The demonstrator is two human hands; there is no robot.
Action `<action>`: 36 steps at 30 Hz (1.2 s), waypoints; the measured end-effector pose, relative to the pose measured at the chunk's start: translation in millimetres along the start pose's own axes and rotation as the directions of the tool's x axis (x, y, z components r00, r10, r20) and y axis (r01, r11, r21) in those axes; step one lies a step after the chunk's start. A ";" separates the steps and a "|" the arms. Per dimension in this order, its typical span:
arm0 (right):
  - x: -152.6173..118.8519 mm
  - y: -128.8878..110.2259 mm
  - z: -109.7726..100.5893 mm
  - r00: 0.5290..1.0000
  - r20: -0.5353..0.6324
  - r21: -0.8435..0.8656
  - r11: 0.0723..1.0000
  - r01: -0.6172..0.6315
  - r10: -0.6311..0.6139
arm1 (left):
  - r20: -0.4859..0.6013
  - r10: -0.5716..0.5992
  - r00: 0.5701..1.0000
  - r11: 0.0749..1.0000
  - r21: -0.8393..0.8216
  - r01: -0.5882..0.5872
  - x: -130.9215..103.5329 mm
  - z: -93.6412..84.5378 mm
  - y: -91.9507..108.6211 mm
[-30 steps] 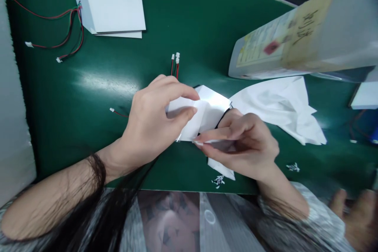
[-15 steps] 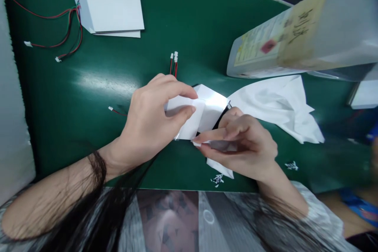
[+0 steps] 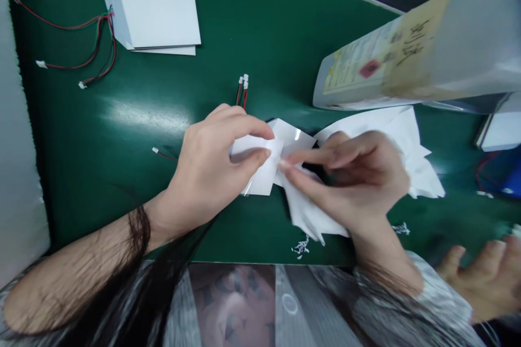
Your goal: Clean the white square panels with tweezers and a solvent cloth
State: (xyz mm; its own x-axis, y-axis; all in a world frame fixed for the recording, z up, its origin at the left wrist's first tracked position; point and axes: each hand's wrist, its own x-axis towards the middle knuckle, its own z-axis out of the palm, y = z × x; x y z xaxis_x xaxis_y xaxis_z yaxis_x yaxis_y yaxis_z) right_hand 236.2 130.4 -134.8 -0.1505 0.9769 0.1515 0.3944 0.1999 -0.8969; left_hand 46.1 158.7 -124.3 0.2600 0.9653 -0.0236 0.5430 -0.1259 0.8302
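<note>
Near the middle of the green table lies a small white panel (image 3: 260, 173), partly covered by my left hand. My left hand (image 3: 215, 165) rests over it, thumb and forefinger curved and apart on its white surface. My right hand (image 3: 350, 173) is pinched at the panel's right part, its fingertips blurred; what lies between them is too small to tell. Beneath my right hand spreads a crumpled white cloth (image 3: 313, 214). Red and black wires with white connectors (image 3: 243, 84) stick out beyond my left hand.
White flat boxes (image 3: 157, 2) with wires lie at the upper left. A large labelled plastic container (image 3: 411, 49) stands at the upper right. Small white scraps (image 3: 300, 248) lie by the front edge. Another person's hand (image 3: 484, 276) is at the lower right.
My right hand has moved up and right from the panel's lower edge to its surface. More cloth shows below it. The other person's hand has come into view at the lower right.
</note>
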 end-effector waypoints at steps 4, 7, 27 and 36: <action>12.5 -1.3 6.9 0.978 -0.196 0.066 0.996 -0.059 0.071 | -0.012 -0.008 1.000 1.000 -0.008 0.008 0.0 -0.8 0.0; 14.3 -8.2 11.9 0.969 -0.214 0.146 0.985 -0.090 0.120 | -0.006 -0.003 1.000 1.000 -0.011 0.003 0.2 -1.2 -0.2; 10.7 -10.3 16.9 0.952 -0.260 0.077 0.986 -0.145 0.161 | 0.063 0.013 0.998 0.999 -0.037 -0.011 3.9 -6.1 0.3; 10.5 -8.5 19.4 0.943 -0.309 0.069 0.992 -0.109 0.125 | 0.075 -0.024 0.997 1.000 -0.009 0.025 4.1 -6.9 1.2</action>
State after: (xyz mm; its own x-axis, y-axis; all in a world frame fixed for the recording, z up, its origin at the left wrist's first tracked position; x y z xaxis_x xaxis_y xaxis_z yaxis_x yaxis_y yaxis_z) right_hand 213.7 137.5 -133.5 0.1872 0.9694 0.1591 0.3450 0.0868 -0.9346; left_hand 42.3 164.1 -119.6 0.3063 0.9481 -0.0854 0.5418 -0.0999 0.8345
